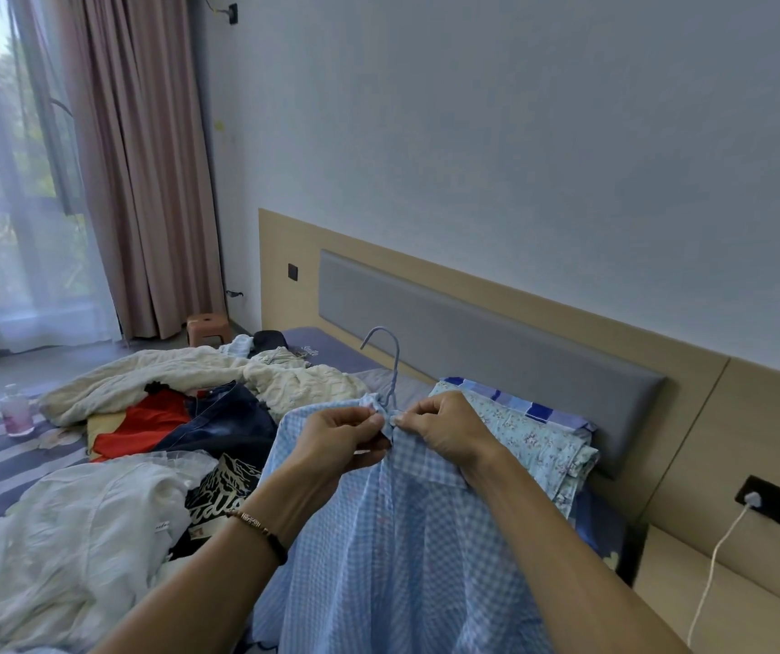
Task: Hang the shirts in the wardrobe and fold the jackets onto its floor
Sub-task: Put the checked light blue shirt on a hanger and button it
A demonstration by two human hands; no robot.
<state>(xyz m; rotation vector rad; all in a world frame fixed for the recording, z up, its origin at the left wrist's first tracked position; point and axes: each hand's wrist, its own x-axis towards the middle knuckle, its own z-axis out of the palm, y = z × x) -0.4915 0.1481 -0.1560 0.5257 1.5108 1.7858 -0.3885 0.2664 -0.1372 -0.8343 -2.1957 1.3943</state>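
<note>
Both hands, left hand [338, 436] and right hand [444, 429], are pinching the shirt [407, 535] collar, seemingly fastening its top button on the hanger [390, 365]. Next, it is needing carrying to the wardrobe.

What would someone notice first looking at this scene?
Front and centre, both hands, left hand and right hand, pinch the collar of a blue checked shirt on a blue hanger. To the left, a pile of clothes covers the bed.

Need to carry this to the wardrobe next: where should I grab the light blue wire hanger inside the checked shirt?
Take the light blue wire hanger by its bare hook neck, from above: it stands upright clear of the blue checked shirt, whose collar both hands pinch.
</note>
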